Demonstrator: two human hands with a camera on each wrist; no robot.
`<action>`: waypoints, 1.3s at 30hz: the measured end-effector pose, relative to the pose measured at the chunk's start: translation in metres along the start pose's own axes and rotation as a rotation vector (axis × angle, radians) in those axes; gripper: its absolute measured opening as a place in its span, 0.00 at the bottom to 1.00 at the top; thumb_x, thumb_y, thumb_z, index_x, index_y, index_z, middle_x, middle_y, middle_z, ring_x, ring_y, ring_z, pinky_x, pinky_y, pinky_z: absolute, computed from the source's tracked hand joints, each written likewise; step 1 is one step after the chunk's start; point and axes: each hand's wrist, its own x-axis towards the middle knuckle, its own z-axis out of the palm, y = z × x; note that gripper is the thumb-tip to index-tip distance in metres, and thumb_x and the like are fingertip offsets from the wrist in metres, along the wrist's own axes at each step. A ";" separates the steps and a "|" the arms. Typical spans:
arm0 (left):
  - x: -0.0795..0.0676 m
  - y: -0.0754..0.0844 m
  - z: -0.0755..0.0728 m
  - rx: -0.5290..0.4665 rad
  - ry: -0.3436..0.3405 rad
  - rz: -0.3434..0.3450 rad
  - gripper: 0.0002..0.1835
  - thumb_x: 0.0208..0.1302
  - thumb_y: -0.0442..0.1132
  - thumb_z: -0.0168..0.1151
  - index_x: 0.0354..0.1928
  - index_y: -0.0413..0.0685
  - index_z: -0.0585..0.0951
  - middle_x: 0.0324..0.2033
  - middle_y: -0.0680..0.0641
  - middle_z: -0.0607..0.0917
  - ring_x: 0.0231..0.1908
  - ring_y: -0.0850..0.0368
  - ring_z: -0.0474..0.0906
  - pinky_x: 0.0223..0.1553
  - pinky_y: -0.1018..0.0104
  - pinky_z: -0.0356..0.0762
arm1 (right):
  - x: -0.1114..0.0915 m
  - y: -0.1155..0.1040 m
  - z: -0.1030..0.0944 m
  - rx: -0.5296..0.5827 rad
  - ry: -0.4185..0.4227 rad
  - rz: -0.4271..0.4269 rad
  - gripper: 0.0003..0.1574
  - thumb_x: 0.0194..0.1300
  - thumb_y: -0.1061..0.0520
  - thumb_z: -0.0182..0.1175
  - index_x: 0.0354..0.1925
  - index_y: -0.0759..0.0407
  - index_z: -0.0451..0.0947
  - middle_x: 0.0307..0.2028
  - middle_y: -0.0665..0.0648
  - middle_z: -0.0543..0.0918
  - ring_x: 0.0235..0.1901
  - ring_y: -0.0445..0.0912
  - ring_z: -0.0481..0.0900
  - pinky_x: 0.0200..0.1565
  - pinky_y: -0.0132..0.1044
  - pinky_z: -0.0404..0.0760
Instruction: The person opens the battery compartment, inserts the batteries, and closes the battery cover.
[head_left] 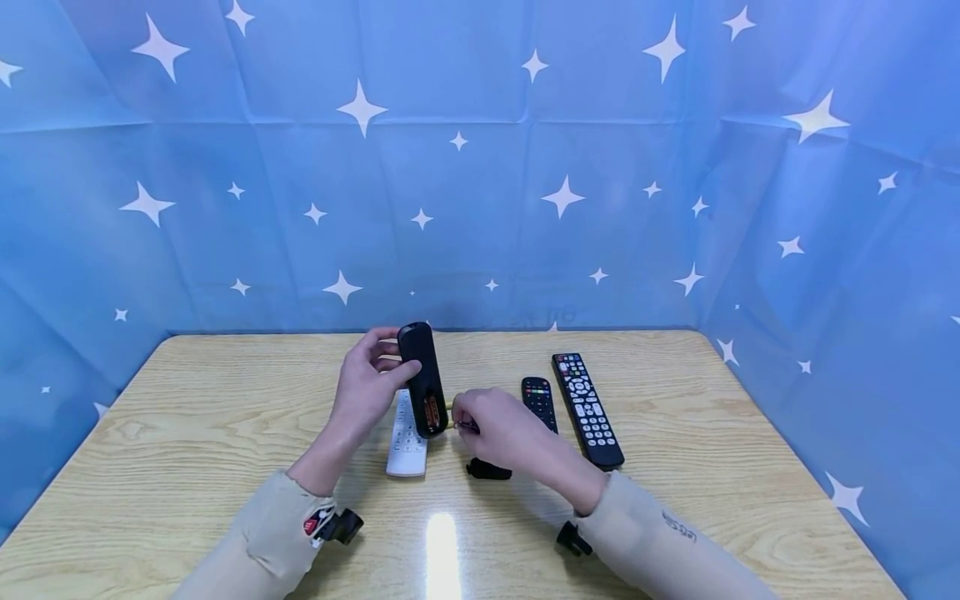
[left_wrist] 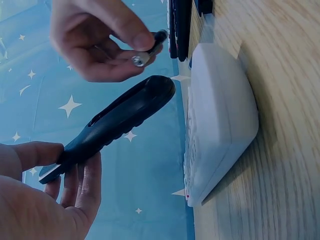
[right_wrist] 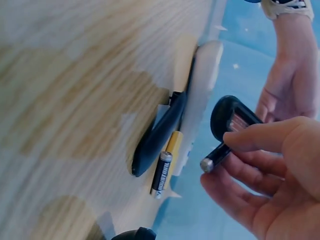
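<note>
Left wrist view: left fingers (left_wrist: 91, 180) snug round black remote (left_wrist: 117, 115), right fingers (left_wrist: 127, 27) tight on battery (left_wrist: 154, 46).

Head view: bright | white glare streak on counter (head_left: 450, 500) | wrist views: dimmer, softer | right wrist: broad counter shadows

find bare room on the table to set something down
Bare table lies between the left sleeve and the blue curtain, and right of the long black remote. Crowded: between that and the white remote, where the smaller black remote lies.
</note>
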 end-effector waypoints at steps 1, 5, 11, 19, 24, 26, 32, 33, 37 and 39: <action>0.000 0.000 0.000 -0.001 -0.001 0.000 0.26 0.64 0.27 0.68 0.64 0.42 0.75 0.50 0.37 0.82 0.47 0.45 0.82 0.43 0.64 0.85 | 0.000 0.000 -0.001 0.010 0.009 -0.001 0.06 0.65 0.66 0.66 0.39 0.57 0.83 0.31 0.46 0.80 0.28 0.38 0.75 0.33 0.33 0.79; 0.000 0.000 0.000 -0.004 0.000 0.003 0.25 0.64 0.27 0.68 0.63 0.42 0.75 0.49 0.36 0.82 0.45 0.46 0.82 0.42 0.64 0.86 | -0.001 0.001 -0.003 0.046 0.058 -0.026 0.08 0.66 0.66 0.67 0.43 0.59 0.84 0.32 0.48 0.83 0.29 0.38 0.77 0.34 0.33 0.80; 0.000 -0.003 0.002 -0.017 -0.006 0.012 0.26 0.63 0.25 0.68 0.63 0.40 0.75 0.47 0.35 0.82 0.42 0.50 0.83 0.39 0.64 0.86 | -0.001 0.001 -0.005 0.114 0.134 -0.072 0.08 0.65 0.68 0.67 0.42 0.60 0.84 0.32 0.49 0.83 0.30 0.39 0.79 0.33 0.32 0.81; 0.001 -0.003 0.004 -0.009 -0.005 0.006 0.27 0.62 0.25 0.69 0.63 0.41 0.75 0.47 0.36 0.82 0.42 0.50 0.84 0.38 0.63 0.86 | -0.002 0.001 -0.006 0.196 0.202 -0.093 0.06 0.66 0.69 0.66 0.40 0.62 0.82 0.33 0.50 0.85 0.32 0.39 0.83 0.34 0.30 0.82; 0.001 -0.003 0.005 -0.011 -0.011 0.004 0.27 0.63 0.25 0.69 0.63 0.41 0.75 0.47 0.36 0.82 0.42 0.49 0.84 0.39 0.63 0.87 | -0.003 0.000 -0.007 0.213 0.263 -0.088 0.07 0.65 0.67 0.68 0.39 0.59 0.81 0.31 0.49 0.86 0.31 0.39 0.84 0.31 0.28 0.82; 0.001 -0.003 0.006 -0.012 -0.013 0.004 0.27 0.63 0.25 0.69 0.63 0.41 0.75 0.47 0.36 0.82 0.42 0.49 0.84 0.39 0.63 0.87 | -0.004 -0.002 -0.008 0.204 0.281 -0.078 0.08 0.65 0.65 0.70 0.38 0.57 0.81 0.30 0.48 0.86 0.30 0.39 0.84 0.30 0.28 0.81; 0.000 -0.002 0.006 -0.015 -0.019 0.014 0.26 0.63 0.25 0.69 0.63 0.40 0.75 0.47 0.36 0.82 0.42 0.48 0.84 0.39 0.62 0.87 | -0.004 -0.004 -0.009 0.171 0.307 -0.069 0.08 0.64 0.62 0.72 0.38 0.54 0.81 0.29 0.47 0.86 0.28 0.39 0.82 0.26 0.28 0.78; 0.000 -0.002 0.006 -0.014 -0.021 0.015 0.26 0.63 0.25 0.69 0.63 0.40 0.75 0.47 0.36 0.82 0.42 0.48 0.84 0.40 0.61 0.87 | -0.004 -0.004 -0.009 0.169 0.309 -0.069 0.08 0.64 0.62 0.72 0.38 0.54 0.81 0.29 0.46 0.86 0.27 0.38 0.82 0.26 0.28 0.78; 0.000 -0.002 0.006 -0.014 -0.025 0.014 0.26 0.63 0.25 0.69 0.63 0.40 0.75 0.47 0.35 0.82 0.43 0.48 0.84 0.40 0.60 0.87 | -0.003 -0.005 -0.009 0.156 0.323 -0.076 0.08 0.63 0.61 0.73 0.37 0.54 0.81 0.28 0.46 0.86 0.28 0.37 0.81 0.26 0.28 0.77; 0.000 -0.001 0.007 -0.017 -0.028 0.011 0.27 0.63 0.26 0.69 0.63 0.40 0.75 0.47 0.35 0.82 0.42 0.48 0.84 0.40 0.60 0.87 | -0.003 -0.004 -0.008 0.148 0.331 -0.084 0.09 0.63 0.61 0.73 0.37 0.54 0.81 0.29 0.45 0.85 0.28 0.37 0.80 0.27 0.28 0.77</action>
